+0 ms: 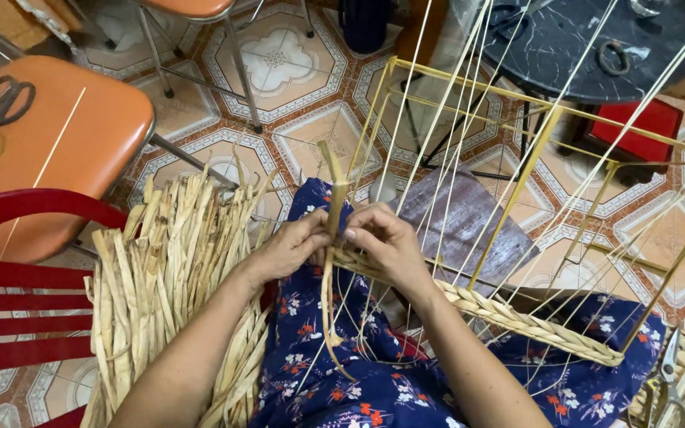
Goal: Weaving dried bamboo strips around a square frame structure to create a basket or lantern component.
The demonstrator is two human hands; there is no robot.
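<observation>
My left hand [291, 247] and my right hand [384, 244] meet over my lap, both pinching one dried, straw-coloured fibre strand [334, 198] that sticks up between them and trails down below. The strand joins a braided woven band [517, 319] running right along the bottom of a yellow wire basket frame [526, 170] strung with thin pale cords. The frame rests on my lap, over blue floral fabric [374, 380].
A bundle of dried fibre strands [168, 269] lies on a red chair [17, 277] at my left. An orange stool [57, 135] holds scissors and a tape roll. A dark round table [588, 40] stands far right. Scissors [667, 380] lie at lower right. Patterned tiles [279, 63] cover the floor.
</observation>
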